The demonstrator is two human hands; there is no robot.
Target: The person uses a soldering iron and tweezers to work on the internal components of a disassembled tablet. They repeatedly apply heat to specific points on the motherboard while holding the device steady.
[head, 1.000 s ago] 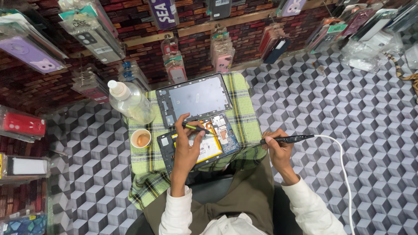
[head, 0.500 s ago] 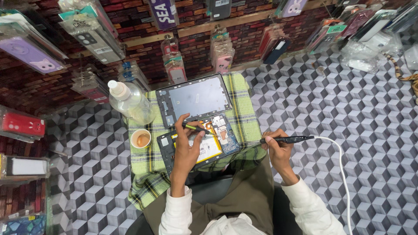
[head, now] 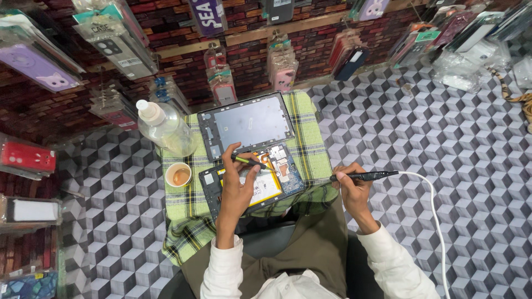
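one opened tablet, one back cover, one bottle, one cup; left hand pinches one green tool, right hand grips one corded iron.

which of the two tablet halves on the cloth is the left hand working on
The nearer opened tablet body with the yellow battery; the left hand rests on it. The farther grey back cover lies untouched.

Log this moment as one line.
left hand: tweezers over opened tablet | right hand: corded soldering iron, off tablet
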